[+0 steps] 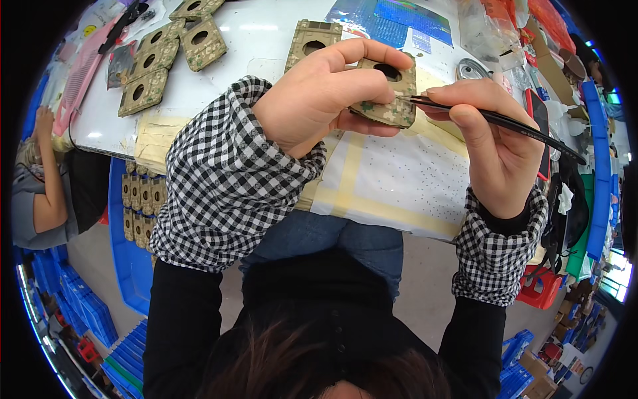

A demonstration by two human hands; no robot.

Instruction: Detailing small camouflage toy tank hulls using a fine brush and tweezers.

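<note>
The left hand (312,100) pinches a small camouflage-patterned fabric piece (389,100) with a round hole, thumb below and fingers curled over its top edge, holding it up above the white bench (259,46). The right hand (495,143) is closed around black tweezers (492,120), their tips touching the right edge of the held piece. More camouflage pieces (163,56) of the same kind lie scattered at the far left of the bench, well apart from both hands.
</note>
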